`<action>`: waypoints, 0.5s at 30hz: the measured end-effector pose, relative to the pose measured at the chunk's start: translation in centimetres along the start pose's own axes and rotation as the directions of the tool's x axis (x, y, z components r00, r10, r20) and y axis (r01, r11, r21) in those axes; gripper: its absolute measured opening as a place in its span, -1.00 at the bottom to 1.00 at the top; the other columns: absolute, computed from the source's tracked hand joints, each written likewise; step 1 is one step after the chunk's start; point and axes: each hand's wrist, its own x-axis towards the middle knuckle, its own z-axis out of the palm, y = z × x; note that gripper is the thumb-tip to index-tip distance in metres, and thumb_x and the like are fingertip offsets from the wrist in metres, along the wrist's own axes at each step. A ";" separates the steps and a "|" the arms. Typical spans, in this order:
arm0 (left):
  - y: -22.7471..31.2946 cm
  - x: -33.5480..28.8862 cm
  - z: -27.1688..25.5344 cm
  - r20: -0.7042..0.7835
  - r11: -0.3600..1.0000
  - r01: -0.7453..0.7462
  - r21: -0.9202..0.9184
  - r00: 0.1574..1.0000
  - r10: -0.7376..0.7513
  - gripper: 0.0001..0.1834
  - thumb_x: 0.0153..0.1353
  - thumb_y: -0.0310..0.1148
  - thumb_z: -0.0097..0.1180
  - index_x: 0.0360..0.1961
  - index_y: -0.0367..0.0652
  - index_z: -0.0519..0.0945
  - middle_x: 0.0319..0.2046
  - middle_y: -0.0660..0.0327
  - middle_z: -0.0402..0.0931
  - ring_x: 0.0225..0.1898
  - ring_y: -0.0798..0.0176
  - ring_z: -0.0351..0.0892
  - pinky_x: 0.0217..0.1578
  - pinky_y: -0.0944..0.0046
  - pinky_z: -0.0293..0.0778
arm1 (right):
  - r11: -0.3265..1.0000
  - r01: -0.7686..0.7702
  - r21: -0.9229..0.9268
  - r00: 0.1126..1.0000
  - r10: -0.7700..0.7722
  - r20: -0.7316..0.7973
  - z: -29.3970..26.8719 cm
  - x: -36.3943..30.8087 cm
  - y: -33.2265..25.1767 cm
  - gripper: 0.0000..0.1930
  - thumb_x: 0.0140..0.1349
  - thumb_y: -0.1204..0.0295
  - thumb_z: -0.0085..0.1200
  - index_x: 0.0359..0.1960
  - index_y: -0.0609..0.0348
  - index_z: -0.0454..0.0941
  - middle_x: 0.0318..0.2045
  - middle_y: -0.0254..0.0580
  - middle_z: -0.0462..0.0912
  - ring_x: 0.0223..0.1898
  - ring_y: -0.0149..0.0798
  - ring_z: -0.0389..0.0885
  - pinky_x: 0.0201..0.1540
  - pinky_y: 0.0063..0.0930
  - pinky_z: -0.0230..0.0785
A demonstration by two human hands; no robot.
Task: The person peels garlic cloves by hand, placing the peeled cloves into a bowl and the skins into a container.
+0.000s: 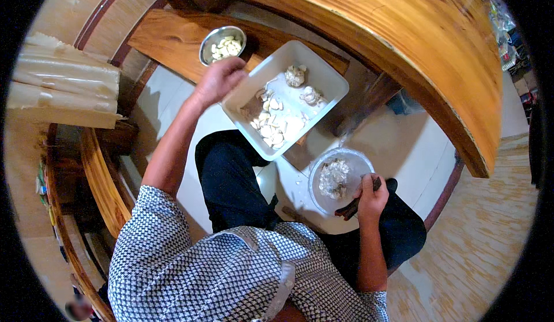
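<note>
My left hand is beside a small metal bowl of peeled garlic cloves, near the left rim of a white plastic bin. Its fingers are loosely bent and apart, with nothing visible in them. Inside the bin lie two garlic bulbs, loose cloves and bits of skin. My right hand is closed around a dark, narrow tool that looks like a knife, at the edge of a translucent round tub. Garlic skins lie in the tub.
The bowl stands on a low wooden bench, with the bin partly over it. A curved wooden table arches over the far side and right. My knees in dark trousers flank the tiled floor. Another wooden seat is at left.
</note>
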 end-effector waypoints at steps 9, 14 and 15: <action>1.2 -0.6 6.0 0.472 0.771 -0.306 0.558 0.881 0.009 -0.83 -0.03 -0.42 0.06 -0.38 -0.24 0.56 -0.39 -0.01 0.54 -0.31 -0.06 0.55 -0.28 0.08 0.48 | 0.997 -0.074 0.029 0.997 0.074 0.020 0.9 0.0 -1.3 -0.81 0.22 0.38 0.03 -0.45 0.24 0.43 -0.70 -0.38 0.45 -0.69 -0.50 0.37 -0.60 -0.59 0.24; 1.2 -1.3 6.0 0.537 0.814 -0.299 0.498 0.843 -0.019 -0.81 -0.04 -0.33 0.06 -0.40 -0.17 0.56 -0.39 -0.01 0.53 -0.29 -0.07 0.54 -0.25 0.03 0.45 | 0.987 -0.086 -0.138 0.996 0.084 -0.021 0.4 0.1 -1.7 -0.81 0.20 0.35 0.02 -0.45 0.23 0.43 -0.73 -0.35 0.44 -0.70 -0.47 0.39 -0.59 -0.56 0.26; 1.5 -1.5 6.0 0.548 0.835 -0.314 0.451 0.836 0.019 -0.81 -0.04 -0.33 0.06 -0.39 -0.16 0.57 -0.38 -0.01 0.53 -0.29 -0.07 0.54 -0.25 0.03 0.45 | 0.988 -0.068 -0.138 0.998 0.067 -0.012 0.4 0.0 -1.8 -0.81 0.20 0.35 0.02 -0.45 0.23 0.43 -0.73 -0.35 0.44 -0.70 -0.47 0.39 -0.59 -0.55 0.26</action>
